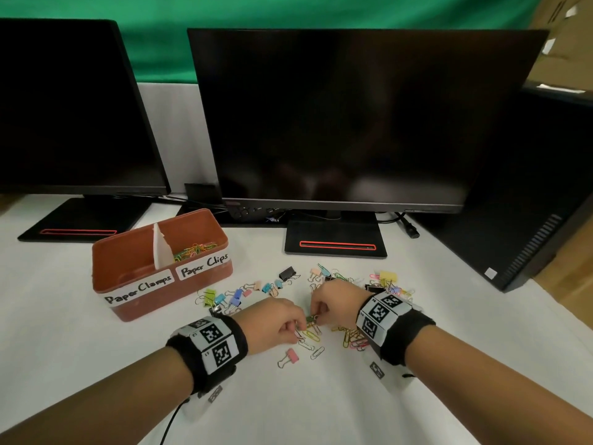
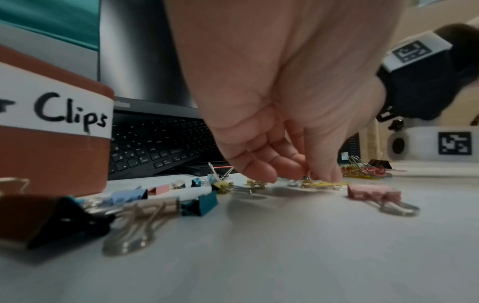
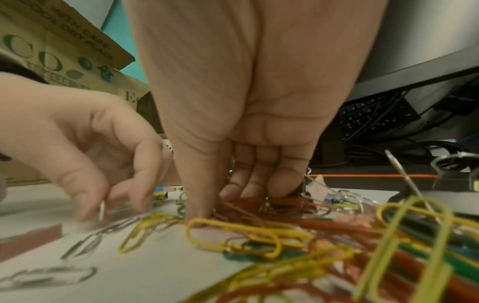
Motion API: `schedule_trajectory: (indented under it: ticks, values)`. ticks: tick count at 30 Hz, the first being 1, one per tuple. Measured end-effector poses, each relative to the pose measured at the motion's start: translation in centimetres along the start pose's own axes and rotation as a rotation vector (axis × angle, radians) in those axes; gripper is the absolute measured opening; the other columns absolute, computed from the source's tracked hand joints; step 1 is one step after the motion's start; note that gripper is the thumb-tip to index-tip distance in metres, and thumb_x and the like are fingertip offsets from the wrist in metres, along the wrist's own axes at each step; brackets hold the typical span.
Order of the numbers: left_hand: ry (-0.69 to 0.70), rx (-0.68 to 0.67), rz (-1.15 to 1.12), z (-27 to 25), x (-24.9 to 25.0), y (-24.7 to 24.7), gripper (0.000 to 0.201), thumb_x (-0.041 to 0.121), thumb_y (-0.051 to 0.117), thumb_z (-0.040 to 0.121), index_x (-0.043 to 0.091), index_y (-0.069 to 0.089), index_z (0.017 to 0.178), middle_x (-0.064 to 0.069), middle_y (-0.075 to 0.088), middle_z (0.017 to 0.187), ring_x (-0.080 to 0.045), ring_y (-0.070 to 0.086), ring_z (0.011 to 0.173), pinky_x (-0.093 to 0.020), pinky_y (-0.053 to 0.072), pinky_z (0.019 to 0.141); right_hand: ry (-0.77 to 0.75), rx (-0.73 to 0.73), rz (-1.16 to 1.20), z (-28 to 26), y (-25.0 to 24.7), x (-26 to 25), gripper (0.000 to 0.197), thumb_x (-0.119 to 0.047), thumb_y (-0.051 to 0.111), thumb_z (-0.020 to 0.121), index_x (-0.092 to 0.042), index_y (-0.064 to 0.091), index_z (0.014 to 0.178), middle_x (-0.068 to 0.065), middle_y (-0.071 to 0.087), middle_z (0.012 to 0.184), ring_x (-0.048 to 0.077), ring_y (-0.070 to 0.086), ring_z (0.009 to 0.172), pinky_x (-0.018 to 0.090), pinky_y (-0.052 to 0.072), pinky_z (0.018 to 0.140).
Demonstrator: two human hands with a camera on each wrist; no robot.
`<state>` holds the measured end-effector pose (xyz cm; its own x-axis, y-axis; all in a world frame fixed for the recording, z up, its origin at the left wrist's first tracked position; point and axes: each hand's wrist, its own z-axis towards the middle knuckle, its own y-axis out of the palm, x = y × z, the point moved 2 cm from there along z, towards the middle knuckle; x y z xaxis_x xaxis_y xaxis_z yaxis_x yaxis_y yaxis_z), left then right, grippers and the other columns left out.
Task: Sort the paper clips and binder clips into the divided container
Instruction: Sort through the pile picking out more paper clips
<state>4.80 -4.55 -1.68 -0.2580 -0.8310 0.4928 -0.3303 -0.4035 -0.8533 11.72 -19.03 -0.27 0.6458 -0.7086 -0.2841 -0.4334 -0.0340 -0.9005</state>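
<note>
White covering is lying over the counter in the head view, with two dark monitors standing behind it. You are looking down at one brown divided container with two compartments, labelled "Paper Clamps" and "Paper Clips"; coloured paper clips are lying only in the right compartment. Binder clips are lying scattered just right of the container, with loose paper clips between your wrists. Your left hand and right hand are both curling down over the pile, fingertips nearly meeting.

From the left wrist, your left hand is pinching at a yellow paper clip on the counter; one pink binder clip is lying just beside it. "Clips" is showing on the container.

From the right wrist, your right hand is pressing curled fingers into red paper clips, though what it is gripping you cannot tell. A cardboard box is reading "WITH CARE".
</note>
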Motion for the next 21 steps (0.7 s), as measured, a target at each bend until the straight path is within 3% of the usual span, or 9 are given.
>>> schedule_trajectory:
  ticks: [3,7,12,21]
  values:
    - [0.016,-0.013,0.021,0.5,0.4,0.3,0.021,0.021,0.063,0.086,0.017,0.067,0.107,0.009,0.048,0.087,0.001,0.045,0.068,-0.004,0.034,0.065,0.029,0.024,-0.029,0.3,-0.3,0.3,0.020,-0.020,0.061,0.088,-0.012,0.068,0.105,0.005,0.068,0.107,0.021,0.060,0.099,0.027,0.047,0.080]
    - [0.018,-0.006,0.016,1.4,0.8,0.6,0.016,0.020,0.064,0.086,0.012,0.069,0.099,0.006,0.046,0.094,-0.007,0.051,0.081,-0.014,0.043,0.078,0.037,0.065,-0.012,0.0,-0.6,0.6,0.020,-0.020,0.058,0.089,-0.012,0.069,0.104,0.004,0.069,0.105,0.021,0.061,0.098,0.027,0.046,0.080]
    - [0.033,-0.012,0.046,1.5,0.8,0.8,0.016,0.020,0.059,0.089,0.011,0.067,0.100,-0.001,0.052,0.110,-0.006,0.048,0.087,-0.014,0.037,0.081,0.021,0.202,0.033,-0.7,-1.5,0.5,0.024,-0.023,0.056,0.091,-0.014,0.069,0.109,0.003,0.069,0.106,0.019,0.061,0.099,0.027,0.046,0.085]
    - [0.046,0.006,0.099,2.0,0.5,0.0,0.018,0.018,0.055,0.091,0.016,0.058,0.109,-0.002,0.062,0.099,-0.009,0.052,0.081,-0.018,0.044,0.077,0.087,0.275,0.132,-2.1,-3.7,1.2,0.023,-0.021,0.057,0.092,-0.012,0.067,0.111,0.005,0.068,0.108,0.018,0.062,0.100,0.028,0.051,0.090]
